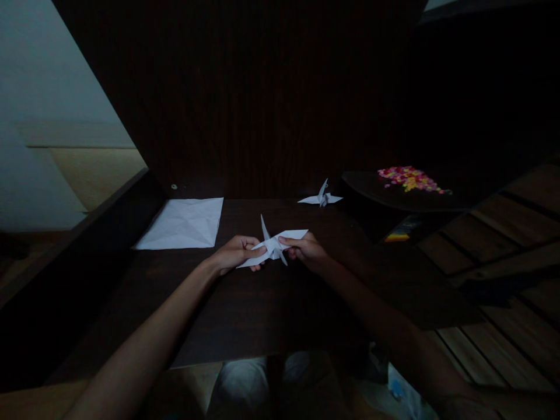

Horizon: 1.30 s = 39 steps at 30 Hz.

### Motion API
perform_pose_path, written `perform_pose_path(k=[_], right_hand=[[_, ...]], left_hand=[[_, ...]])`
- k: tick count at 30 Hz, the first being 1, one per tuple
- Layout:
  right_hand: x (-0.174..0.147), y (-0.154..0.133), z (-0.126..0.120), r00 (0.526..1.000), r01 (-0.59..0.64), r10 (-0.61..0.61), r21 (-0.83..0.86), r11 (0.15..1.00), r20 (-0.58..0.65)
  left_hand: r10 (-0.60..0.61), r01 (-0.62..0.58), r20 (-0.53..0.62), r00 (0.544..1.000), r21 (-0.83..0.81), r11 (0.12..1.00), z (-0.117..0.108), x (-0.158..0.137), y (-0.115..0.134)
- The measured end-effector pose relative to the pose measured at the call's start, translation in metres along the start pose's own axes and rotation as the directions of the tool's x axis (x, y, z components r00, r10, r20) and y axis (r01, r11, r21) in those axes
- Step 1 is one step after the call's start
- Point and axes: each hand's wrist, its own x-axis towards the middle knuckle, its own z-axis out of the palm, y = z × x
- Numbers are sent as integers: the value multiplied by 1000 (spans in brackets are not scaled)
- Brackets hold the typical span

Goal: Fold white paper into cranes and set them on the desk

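Above the dark desk, both hands hold a white origami crane point(274, 247) by its spread wings. My left hand point(238, 254) pinches the left wing, thumb on top and fingers curled beneath. The right wing lies between the thumb and fingers of my right hand point(305, 249). One thin point of the crane rises up and away from me, and a shorter one points down toward me. A second, finished-looking paper crane point(322, 199) rests at the back of the desk. To the left lies a creased square sheet of white paper point(181, 224).
The dark wooden desk point(227, 315) has a tall back panel point(245, 105) and a raised left side edge point(83, 239). On a rounded shelf point(371, 189) at the right sits a cluster of small pink, red and yellow pieces point(411, 178). Wooden slats point(503, 251) lie further right.
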Motion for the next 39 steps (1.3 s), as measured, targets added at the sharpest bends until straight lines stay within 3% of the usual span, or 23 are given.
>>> perform_pose_path(k=[6,12,17,39], right_hand=[[4,5,-3,998,59,-59,-46,997,-2],[3,6,-3,997,76,-76,-74,994,2],[3,8,-2,997,74,-75,-84,994,-9],[-1,2,3,998,53,-53,-24,998,-22]], left_hand=[[-6,6,31,1000,8,1000,0,-1,2],[46,-46,-16,999,30,998,1,1,2],[68,-62,-53,996,114,992,4,1,6],[135,-111,-129,982,177,978,3,0,6]])
